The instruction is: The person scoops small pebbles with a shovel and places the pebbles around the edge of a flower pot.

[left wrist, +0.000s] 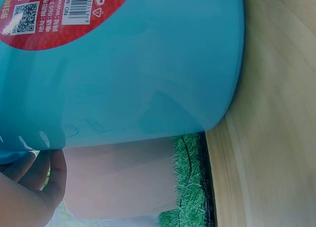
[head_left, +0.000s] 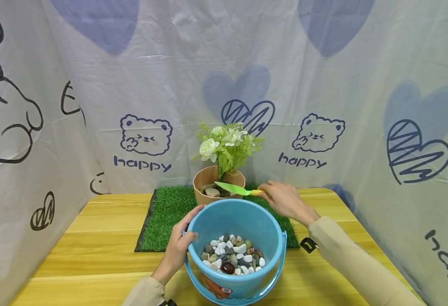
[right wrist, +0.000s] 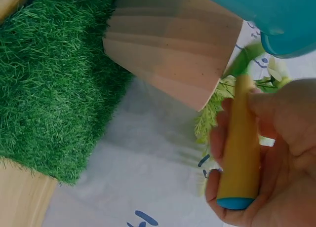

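Observation:
A blue bucket [head_left: 236, 212] stands at the front of the table, with white, grey and brown pebbles [head_left: 231, 255] lying in it. My left hand [head_left: 178, 242] grips its left rim, thumb over the edge and fingers along the outer wall. In the right wrist view, my right hand [right wrist: 286, 138] holds a small trowel by its yellow handle [right wrist: 241, 143]. The green blade [head_left: 229, 188] reaches left over the opening of a tan flowerpot [head_left: 201, 196] behind the bucket. Larger stones [head_left: 212, 192] lie inside the pot, around the stem of white flowers [head_left: 224, 144] with green leaves.
A green artificial grass mat [head_left: 163, 221] lies under the pot and behind the bucket on the wooden table [head_left: 94, 246]. White printed cloth [head_left: 185, 85] hangs behind the table and on both sides. The bucket's blue handle [head_left: 281, 272] hangs down its front.

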Demonstrator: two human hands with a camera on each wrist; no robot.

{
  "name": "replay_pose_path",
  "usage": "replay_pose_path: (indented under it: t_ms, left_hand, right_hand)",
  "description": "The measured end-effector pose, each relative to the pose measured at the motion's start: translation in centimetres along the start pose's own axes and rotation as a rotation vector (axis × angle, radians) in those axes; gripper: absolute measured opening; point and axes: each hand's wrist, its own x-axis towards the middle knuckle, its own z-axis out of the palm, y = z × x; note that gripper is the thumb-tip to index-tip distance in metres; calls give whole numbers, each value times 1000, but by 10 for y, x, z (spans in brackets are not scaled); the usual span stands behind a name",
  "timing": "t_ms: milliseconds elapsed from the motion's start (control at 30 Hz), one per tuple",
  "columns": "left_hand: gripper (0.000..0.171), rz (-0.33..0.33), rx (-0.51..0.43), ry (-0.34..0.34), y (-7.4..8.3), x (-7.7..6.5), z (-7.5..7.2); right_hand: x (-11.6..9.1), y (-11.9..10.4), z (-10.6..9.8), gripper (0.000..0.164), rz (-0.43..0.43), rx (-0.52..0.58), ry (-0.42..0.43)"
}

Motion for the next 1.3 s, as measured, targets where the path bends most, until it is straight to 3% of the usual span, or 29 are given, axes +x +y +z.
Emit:
replay_pose_path:
  t_ms: [767,1300]
  left_hand:
    - [68,-13,2,8,2,0,1]
    - [68,-3,4,5,1,-1,0]
  right_hand:
    - [-8,9,1,22,2,133,-186]
    - [-31,18,10,11,-12,145,-179]
